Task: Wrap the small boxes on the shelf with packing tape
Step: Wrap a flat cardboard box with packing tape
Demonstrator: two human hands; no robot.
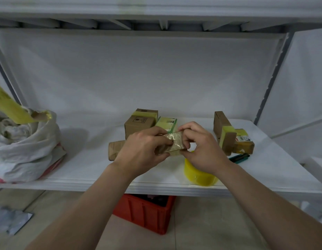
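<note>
Above the white shelf (84,165) I hold a small brown box (172,144), its right half covered in shiny tape. My left hand (142,150) grips the box's left end. My right hand (201,147) pinches its taped right end with curled fingers. A yellow roll of packing tape (198,175) stands on the shelf under my right wrist. Other small boxes sit around: a taped cube (140,123), a green-edged box (166,123), a long flat box (115,149) behind my left hand, and two taped boxes (228,134) at the right.
A white bag (24,150) with yellow tape scraps (14,109) fills the shelf's left end. A dark-green cutter (239,157) lies right of the roll. A red crate (147,212) stands on the floor under the shelf. Another shelf board hangs overhead.
</note>
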